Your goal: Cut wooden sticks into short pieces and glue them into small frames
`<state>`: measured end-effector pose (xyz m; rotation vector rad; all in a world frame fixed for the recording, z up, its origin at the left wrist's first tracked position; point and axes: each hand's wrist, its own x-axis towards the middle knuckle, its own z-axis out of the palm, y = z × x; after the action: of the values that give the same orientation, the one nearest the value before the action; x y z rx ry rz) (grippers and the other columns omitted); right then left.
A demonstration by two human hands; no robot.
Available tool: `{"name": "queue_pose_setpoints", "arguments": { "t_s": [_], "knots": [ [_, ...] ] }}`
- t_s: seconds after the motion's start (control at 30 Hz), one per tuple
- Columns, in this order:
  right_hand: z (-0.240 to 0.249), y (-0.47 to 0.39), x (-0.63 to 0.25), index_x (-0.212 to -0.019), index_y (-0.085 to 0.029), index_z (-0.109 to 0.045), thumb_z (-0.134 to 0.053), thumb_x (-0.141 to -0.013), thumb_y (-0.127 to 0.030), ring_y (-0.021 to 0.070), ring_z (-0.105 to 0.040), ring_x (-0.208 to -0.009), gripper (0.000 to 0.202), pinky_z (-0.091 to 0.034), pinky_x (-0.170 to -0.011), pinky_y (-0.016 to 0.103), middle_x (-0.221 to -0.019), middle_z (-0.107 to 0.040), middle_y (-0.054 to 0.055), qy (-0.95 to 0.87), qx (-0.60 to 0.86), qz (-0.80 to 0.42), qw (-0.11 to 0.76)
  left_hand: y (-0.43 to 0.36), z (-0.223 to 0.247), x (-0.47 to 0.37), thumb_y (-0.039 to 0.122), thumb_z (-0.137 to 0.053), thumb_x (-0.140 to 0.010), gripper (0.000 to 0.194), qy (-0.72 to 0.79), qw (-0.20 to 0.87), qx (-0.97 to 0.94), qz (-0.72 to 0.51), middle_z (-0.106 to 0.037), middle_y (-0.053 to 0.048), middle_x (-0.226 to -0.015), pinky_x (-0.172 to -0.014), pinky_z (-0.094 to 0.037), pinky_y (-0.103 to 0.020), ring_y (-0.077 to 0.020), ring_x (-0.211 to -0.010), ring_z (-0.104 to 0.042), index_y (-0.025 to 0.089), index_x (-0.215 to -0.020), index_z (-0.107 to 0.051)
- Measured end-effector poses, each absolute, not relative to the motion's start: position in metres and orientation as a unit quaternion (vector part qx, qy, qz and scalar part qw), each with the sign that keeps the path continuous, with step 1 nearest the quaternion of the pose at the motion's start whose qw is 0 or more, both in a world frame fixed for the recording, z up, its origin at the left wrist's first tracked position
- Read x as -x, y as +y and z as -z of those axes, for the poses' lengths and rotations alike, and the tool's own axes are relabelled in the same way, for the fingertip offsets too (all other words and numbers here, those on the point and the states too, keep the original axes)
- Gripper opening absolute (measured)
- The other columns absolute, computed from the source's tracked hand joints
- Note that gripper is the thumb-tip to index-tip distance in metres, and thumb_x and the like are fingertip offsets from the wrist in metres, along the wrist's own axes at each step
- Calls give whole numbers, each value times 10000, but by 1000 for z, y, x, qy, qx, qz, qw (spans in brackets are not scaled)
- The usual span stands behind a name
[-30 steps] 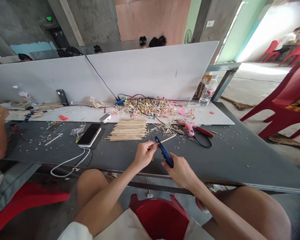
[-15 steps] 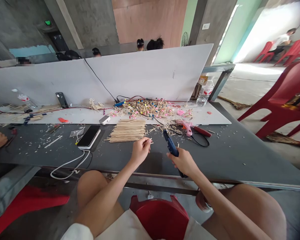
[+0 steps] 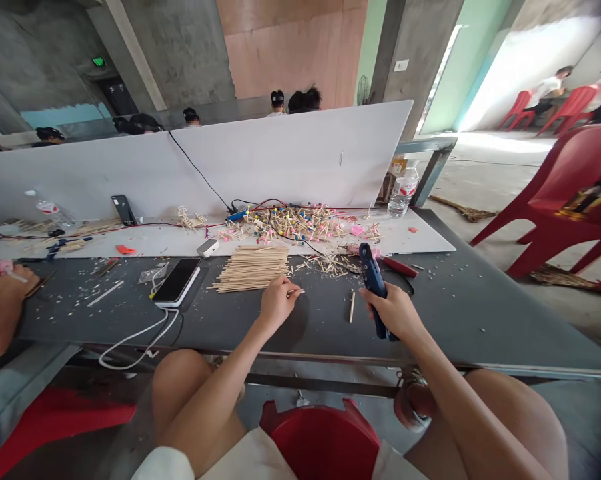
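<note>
My left hand (image 3: 279,300) is closed in a pinch at the near right corner of a bundle of thin wooden sticks (image 3: 250,270). A short pale stick end (image 3: 301,291) pokes out from its fingertips. My right hand (image 3: 395,308) is wrapped round a dark blue plier-like hand tool (image 3: 373,280), whose head points away from me above the table. Its exact kind is hard to make out. Between the hands, a short wooden stick piece (image 3: 351,307) lies on the dark table.
Behind lie a heap of short sticks with coloured tips (image 3: 300,223), a pink glue gun (image 3: 353,249) and a red-handled tool (image 3: 400,267). A phone (image 3: 178,281) with a white cable lies left. A white panel (image 3: 280,153) stands at the back. Another person's hand (image 3: 13,279) works far left.
My right hand has moved right with the blue tool, which now points more upright. The short stick piece, earlier beside that hand, now lies apart from it. My left hand stays pinched.
</note>
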<state>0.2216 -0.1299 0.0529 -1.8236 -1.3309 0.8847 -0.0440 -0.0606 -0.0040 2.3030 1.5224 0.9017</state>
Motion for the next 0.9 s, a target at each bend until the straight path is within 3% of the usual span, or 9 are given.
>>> {"name": "queue_pose_setpoints", "arguments": {
  "t_s": [0.23, 0.53, 0.77, 0.9],
  "knots": [
    [-61, -130, -242, -813, -177, -589, -603, -797, -465, 179, -640, -553, 289, -477, -528, 264, -670, -664, 33, -487, 710, -332, 386, -59, 16, 41, 128, -665, -836, 263, 534, 87, -796, -271, -659, -81, -968, -854, -492, -344, -230, -948, -622, 176, -1089, -720],
    [-61, -128, -274, -782, -173, -600, -642, -742, -498, 194, -629, -538, 331, -472, -509, 285, -654, -666, 49, -440, 723, -320, 426, -61, 17, 41, 67, -569, -862, 240, 492, 104, -829, -245, -670, -68, -905, -810, -497, -315, -198, -870, -629, 189, -994, -728],
    [-57, -127, -287, -738, -190, -614, -593, -785, -540, 216, -652, -601, 354, -459, -584, 324, -687, -693, 95, -444, 756, -302, 374, -74, 9, 38, 110, -566, -851, 232, 482, 129, -830, -249, -652, -81, -922, -850, -511, -335, -211, -909, -623, 181, -986, -740],
    [-54, -124, -287, -681, -212, -615, -605, -784, -558, 233, -652, -602, 361, -442, -601, 360, -704, -702, 123, -421, 771, -325, 350, -80, 1, 40, 157, -629, -813, 309, 460, 201, -831, -241, -645, -100, -1156, -822, -532, -309, -172, -831, -648, 187, -1101, -736]
  ]
}}
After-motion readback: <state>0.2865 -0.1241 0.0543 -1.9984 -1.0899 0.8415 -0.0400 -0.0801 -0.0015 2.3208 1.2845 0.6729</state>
